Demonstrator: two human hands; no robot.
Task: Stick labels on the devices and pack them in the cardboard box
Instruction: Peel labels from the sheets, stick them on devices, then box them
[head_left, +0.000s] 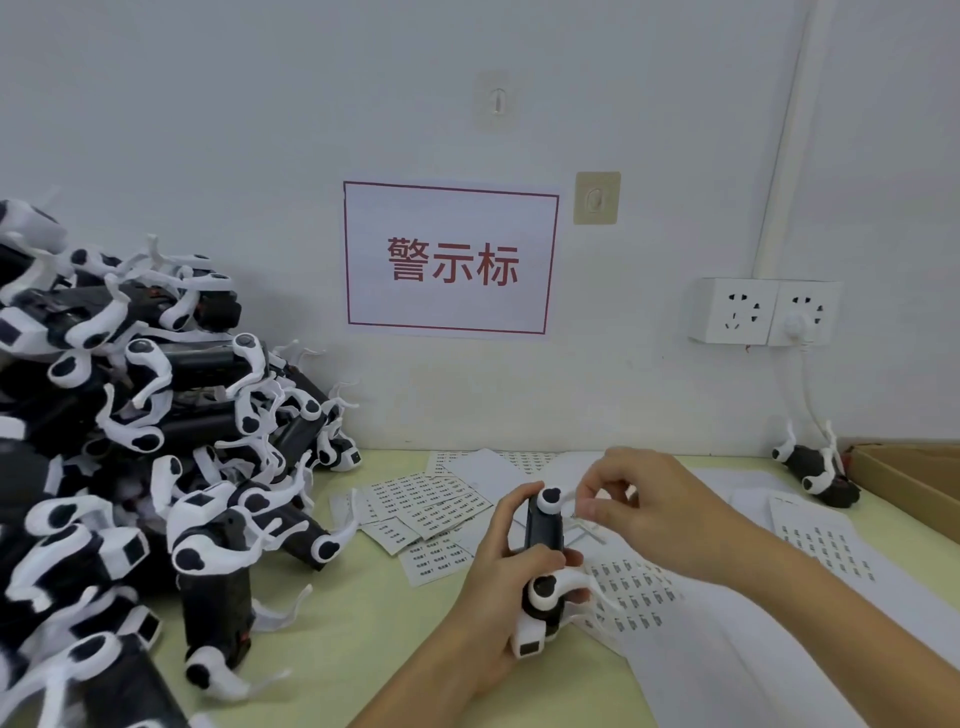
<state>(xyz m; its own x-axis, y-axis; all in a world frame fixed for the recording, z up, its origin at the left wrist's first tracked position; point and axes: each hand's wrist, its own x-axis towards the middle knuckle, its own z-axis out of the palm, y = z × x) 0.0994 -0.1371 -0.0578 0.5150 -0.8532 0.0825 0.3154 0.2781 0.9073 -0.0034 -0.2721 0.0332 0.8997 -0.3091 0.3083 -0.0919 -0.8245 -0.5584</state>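
The left hand grips a black-and-white device above the desk; the right hand pinches a small label beside its top.

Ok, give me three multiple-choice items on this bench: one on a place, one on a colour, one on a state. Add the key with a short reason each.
1. Where is the pile of devices?
A. On the left of the table
B. Inside the cardboard box
C. On the wall shelf

2. What colour is the lettering on the wall sign?
A. Blue
B. Red
C. Black

3. What is the left hand doing?
A. Lying flat on the table
B. Gripping a device
C. Pointing at the socket

Key:
1 A: the heap sits against the wall on the left, while the cardboard box is at the right edge.
2 B: the characters and the border are red on white.
3 B: its fingers curl round the held device, while the right hand pinches something small and pale at its top, likely a label.
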